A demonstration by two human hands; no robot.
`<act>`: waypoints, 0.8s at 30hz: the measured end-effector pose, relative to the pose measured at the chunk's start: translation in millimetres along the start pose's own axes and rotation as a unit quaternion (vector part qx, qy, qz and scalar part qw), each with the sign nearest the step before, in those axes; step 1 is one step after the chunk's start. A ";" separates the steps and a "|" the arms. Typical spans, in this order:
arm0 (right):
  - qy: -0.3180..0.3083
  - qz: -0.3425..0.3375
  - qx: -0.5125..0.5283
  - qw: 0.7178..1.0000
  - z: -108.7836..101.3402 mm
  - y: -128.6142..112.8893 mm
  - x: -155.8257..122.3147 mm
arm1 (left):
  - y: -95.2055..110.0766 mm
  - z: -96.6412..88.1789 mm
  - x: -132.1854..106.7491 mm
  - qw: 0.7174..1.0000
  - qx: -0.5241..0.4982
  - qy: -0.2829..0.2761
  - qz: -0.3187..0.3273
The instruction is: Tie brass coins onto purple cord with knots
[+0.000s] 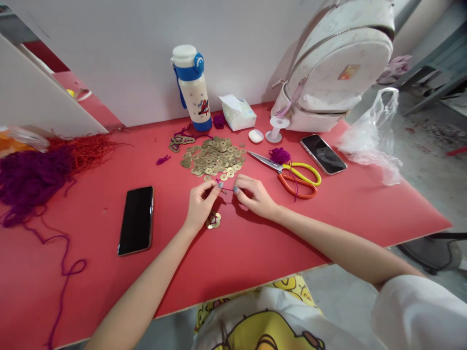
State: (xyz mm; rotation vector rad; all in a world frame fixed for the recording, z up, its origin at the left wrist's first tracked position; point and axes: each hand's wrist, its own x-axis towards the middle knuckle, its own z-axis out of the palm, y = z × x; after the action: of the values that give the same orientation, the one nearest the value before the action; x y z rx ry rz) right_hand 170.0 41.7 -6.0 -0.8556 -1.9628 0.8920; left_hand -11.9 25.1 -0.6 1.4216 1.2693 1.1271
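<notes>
Between my two hands a short purple cord (227, 189) is stretched just in front of a pile of brass-coloured coins with holes (215, 154). My left hand (203, 201) pinches one end, with what looks like a coin edge by the fingertips. The fingers of my right hand (255, 195) are closed on the other end. Below my left hand, a small cluster of coins tied with purple cord (213, 220) lies on the red table (241, 257). Scissors (288, 174) with yellow and orange handles lie to the right of my right hand, a small purple cord ball beside them.
Phones lie at left (136, 220) and right (323, 154). A water bottle (193, 90), tissue pack (239, 115), white spool (277, 129) and backpack (335, 68) stand at the back. Purple yarn (32, 182) and red strands (82, 151) heap at left; a plastic bag (374, 141) lies right.
</notes>
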 end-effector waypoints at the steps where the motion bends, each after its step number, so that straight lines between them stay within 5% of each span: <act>1: -0.011 -0.013 -0.012 1.000 0.0 -0.4 -1.1 | -0.3 -0.1 0.0 1.000 0.012 0.009 0.000; 5: -0.042 -0.055 -0.083 0.994 1.2 -0.6 -6.0 | -0.7 -2.3 -0.7 0.990 0.134 0.009 0.046; 12: -0.007 -0.067 -0.141 0.988 1.5 1.7 -7.8 | -14.7 -15.8 0.7 0.913 0.327 -0.116 0.215; 16: 0.012 -0.049 -0.100 0.994 0.7 2.9 -7.1 | -18.3 -20.3 3.5 0.891 0.332 -0.150 0.272; 24: -0.034 0.040 -0.064 0.997 3.2 6.9 -5.6 | -7.1 -22.6 -0.1 0.898 0.293 -0.126 0.304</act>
State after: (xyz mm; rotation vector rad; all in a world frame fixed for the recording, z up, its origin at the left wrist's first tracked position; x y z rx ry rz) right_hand 171.5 39.9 -15.1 -0.9959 -2.0747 0.8578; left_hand -35.4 26.5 -3.3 2.4568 1.0371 0.9217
